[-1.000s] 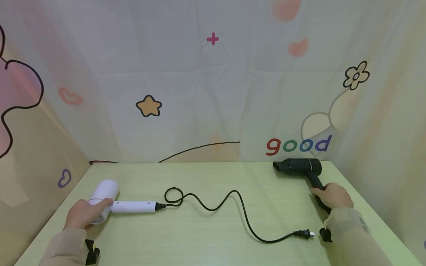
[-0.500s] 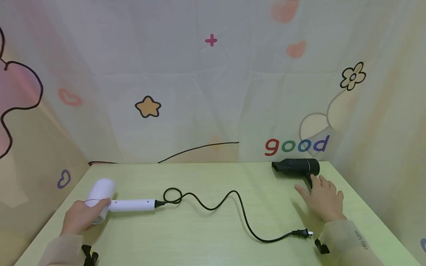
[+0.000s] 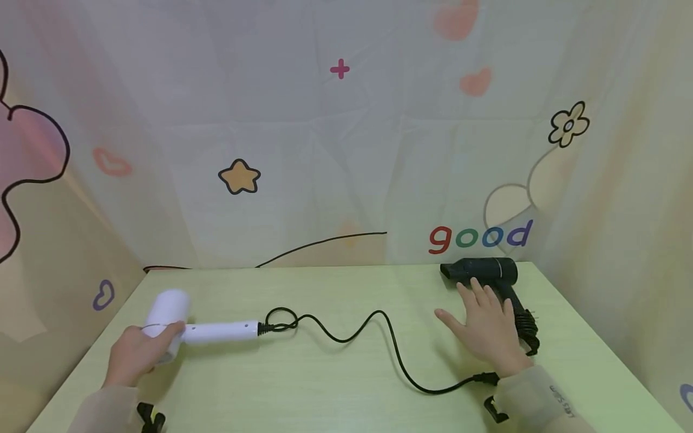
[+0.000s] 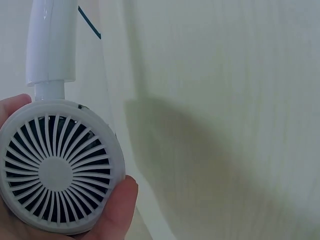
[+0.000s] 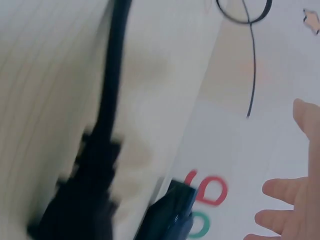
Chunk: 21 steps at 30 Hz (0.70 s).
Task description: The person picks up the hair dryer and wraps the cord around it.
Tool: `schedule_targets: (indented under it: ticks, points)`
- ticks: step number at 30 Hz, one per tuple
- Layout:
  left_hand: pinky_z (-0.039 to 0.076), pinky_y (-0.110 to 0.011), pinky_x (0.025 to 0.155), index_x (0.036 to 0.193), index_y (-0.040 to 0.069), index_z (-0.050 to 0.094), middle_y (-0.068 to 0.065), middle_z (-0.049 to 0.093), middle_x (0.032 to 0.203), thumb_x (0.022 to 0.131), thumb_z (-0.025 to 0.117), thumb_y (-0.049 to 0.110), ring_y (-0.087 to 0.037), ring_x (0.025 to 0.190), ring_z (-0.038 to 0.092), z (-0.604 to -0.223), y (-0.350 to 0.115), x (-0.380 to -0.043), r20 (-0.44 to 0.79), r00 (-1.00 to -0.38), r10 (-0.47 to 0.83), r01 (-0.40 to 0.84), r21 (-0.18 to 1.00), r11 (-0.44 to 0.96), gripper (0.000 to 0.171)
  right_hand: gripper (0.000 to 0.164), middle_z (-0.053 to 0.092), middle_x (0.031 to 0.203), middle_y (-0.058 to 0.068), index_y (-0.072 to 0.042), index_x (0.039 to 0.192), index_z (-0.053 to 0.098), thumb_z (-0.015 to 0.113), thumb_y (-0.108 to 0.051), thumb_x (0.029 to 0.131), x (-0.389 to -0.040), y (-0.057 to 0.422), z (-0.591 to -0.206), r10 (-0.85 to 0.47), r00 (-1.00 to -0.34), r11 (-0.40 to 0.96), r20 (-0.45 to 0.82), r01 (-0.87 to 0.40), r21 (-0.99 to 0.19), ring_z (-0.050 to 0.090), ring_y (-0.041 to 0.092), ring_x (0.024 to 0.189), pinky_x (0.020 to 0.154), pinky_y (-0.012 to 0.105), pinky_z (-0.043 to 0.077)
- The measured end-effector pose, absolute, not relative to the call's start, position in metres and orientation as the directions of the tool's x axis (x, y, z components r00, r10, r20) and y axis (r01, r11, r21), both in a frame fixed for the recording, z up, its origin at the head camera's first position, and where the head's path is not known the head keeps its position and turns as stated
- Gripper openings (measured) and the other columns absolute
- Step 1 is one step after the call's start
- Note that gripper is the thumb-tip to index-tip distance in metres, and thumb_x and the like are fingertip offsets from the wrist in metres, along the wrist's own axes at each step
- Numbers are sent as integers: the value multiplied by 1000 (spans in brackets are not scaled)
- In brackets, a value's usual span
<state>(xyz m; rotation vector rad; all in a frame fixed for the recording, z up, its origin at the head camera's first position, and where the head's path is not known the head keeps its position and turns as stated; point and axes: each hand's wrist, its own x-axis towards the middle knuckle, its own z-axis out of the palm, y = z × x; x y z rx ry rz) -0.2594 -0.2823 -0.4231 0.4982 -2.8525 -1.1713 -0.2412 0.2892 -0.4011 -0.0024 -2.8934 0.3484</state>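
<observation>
My left hand [image 3: 135,355] grips the barrel of a white hair dryer [image 3: 219,332], whose handle points right. The left wrist view shows its round grille [image 4: 56,174] between thumb and fingers. From the handle a black cord [image 3: 397,343] winds across the table to a plug [image 3: 486,378], partly hidden by my right sleeve. With fingers spread, my right hand [image 3: 487,328] is over the table and holds nothing. It is just left of a black hair dryer [image 3: 482,270], whose handle carries a bundled cord [image 3: 526,328]. The right wrist view shows the black dryer's nozzle [image 5: 170,215] and a blurred plug [image 5: 80,210].
The pale wooden table [image 3: 303,403] runs back to a printed curtain [image 3: 303,198]. More curtain hangs along the left and right sides. At the back right corner, the black dryer lies close to the table's far edge.
My right hand has let go of the black dryer's handle, spread its fingers and moved left. The black dryer stays on the table. My left hand keeps its grip, and the white dryer has shifted slightly.
</observation>
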Motion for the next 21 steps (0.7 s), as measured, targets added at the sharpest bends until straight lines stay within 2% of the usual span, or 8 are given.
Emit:
schedule_targets:
  ticks: [17, 21]
  points:
    - [51, -34, 52, 120, -18, 38, -26, 56, 96, 83, 55, 65, -22, 68, 56, -409, -264, -255, -92, -958, -271, -257, 695, 671, 93, 82, 28, 153, 18, -9, 144, 39, 47, -67, 87, -234, 225, -399, -94, -966, 953, 240, -157, -260, 25, 44, 139, 106, 71, 11]
    - [51, -34, 52, 122, -18, 38, -27, 57, 97, 83, 55, 65, -22, 68, 56, -408, -262, -255, -82, -960, -269, -249, 696, 673, 94, 82, 29, 153, 17, -11, 144, 39, 45, -69, 86, -236, 215, -402, -111, -966, 947, 232, -174, -270, 25, 42, 139, 106, 71, 12]
